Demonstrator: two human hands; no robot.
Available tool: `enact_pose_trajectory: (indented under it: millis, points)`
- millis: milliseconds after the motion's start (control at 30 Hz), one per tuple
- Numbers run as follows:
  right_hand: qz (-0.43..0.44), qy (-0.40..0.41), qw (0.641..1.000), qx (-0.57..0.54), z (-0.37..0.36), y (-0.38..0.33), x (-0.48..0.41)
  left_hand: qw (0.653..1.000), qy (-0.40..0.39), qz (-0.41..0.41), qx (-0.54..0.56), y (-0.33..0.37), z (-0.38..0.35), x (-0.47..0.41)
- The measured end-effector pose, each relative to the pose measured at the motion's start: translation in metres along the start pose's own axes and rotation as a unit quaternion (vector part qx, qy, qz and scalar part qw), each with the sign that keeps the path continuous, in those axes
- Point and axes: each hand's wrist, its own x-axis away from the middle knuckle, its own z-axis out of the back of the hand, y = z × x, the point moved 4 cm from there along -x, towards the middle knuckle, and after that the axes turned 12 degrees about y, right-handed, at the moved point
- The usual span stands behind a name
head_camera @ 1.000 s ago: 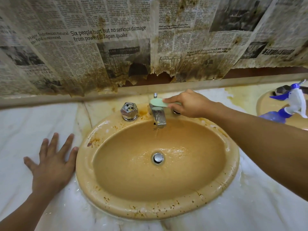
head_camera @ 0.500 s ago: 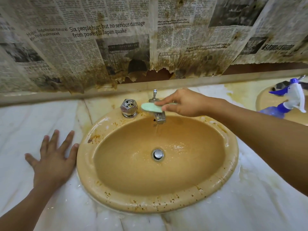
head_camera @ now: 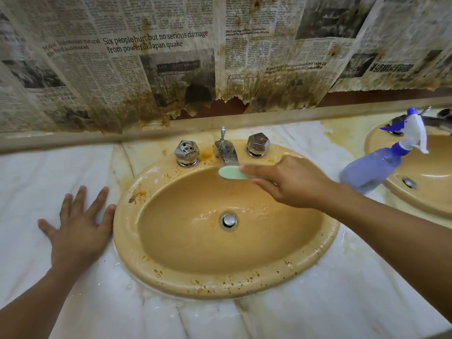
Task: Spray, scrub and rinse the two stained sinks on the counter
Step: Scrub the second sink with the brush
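**A:** Why does the right hand (head_camera: pixel 291 182) hold the green scrubber (head_camera: pixel 232 172) just under the spout (head_camera: pixel 226 152)?

**B:** I think it is to wet it, because water seems to run over it. The fingers curl round its handle end.

**A:** And the left hand (head_camera: pixel 78 226)?

**B:** It lies flat on the counter (head_camera: pixel 36 182), fingers spread and holding nothing, probably for support.

**A:** How does the sink (head_camera: pixel 124 231) look?

**B:** It lies between both hands, wet, with brown specks on the near rim. The second sink (head_camera: pixel 435 192) is beyond the right forearm, behind the spray bottle (head_camera: pixel 371 167).
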Motion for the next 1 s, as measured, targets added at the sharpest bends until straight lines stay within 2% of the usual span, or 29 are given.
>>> enact_pose_trajectory:
  millis: [200,300,367,433,500,567,633,800,900,1000]
  points:
    - [0.061,0.076,0.993,0.062,-0.021,-0.001,0.005,1.0,0.004,-0.003,0.003,-0.001,0.001,-0.001]
    - [0.043,0.125,0.991,0.013,-0.004,0.013,0.014,1.0,0.004,0.0,0.002,0.0,0.001,0.0]
    - [-0.023,0.144,0.987,-0.066,0.004,0.014,0.004,1.0,0.004,0.001,0.003,0.001,0.001,0.0]
    - [-0.079,0.097,0.985,-0.122,-0.001,0.007,-0.026,1.0,0.003,0.002,0.003,0.0,0.0,0.0]
    - [-0.094,-0.002,0.99,-0.106,-0.012,0.001,-0.061,1.0,0.004,0.001,-0.005,-0.001,0.0,0.0]
    - [-0.114,-0.06,0.987,-0.094,-0.018,0.004,-0.091,1.0,0.004,0.0,-0.007,-0.001,0.0,-0.002]
    - [-0.129,-0.083,0.985,-0.081,-0.022,0.01,-0.111,1.0,0.003,0.0,-0.009,-0.001,-0.001,-0.002]
    - [-0.075,-0.148,0.983,-0.076,-0.016,0.017,-0.123,1.0,-0.001,0.008,-0.012,-0.004,-0.003,-0.004]
    - [-0.092,-0.14,0.985,-0.048,-0.018,0.032,-0.122,1.0,-0.001,0.011,-0.019,-0.004,-0.004,-0.004]
    - [-0.092,-0.127,0.985,-0.067,-0.031,0.01,-0.13,1.0,-0.004,0.013,-0.015,-0.002,-0.004,-0.004]
